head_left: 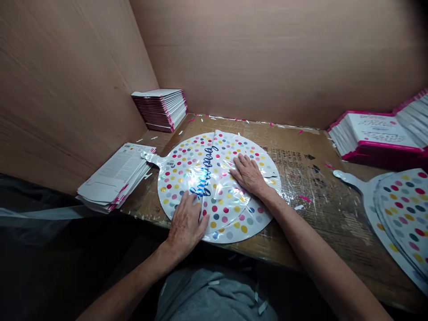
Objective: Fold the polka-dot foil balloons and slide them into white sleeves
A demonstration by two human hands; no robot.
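Note:
A flat, round foil balloon [180, 156] with multicoloured dots and blue script lies in front of me, its narrow neck pointing left. A section of it is folded over, with an edge running down the middle beside the lettering. My left hand [187, 220] rests on the lower left part near that edge, fingers extended and thumb apart. Flat on the right half, my right hand [249, 176] presses the foil with its fingers spread. Neither hand grips anything visible.
Folded cards [115, 178] lie at the left, with a taller card stack [162, 109] behind them. More pink-edged cards [377, 133] stand at the right, near a pile of dotted balloons [401, 214]. Wooden panels [267, 58] enclose the back and left; paper scraps litter the cardboard-topped table [301, 223].

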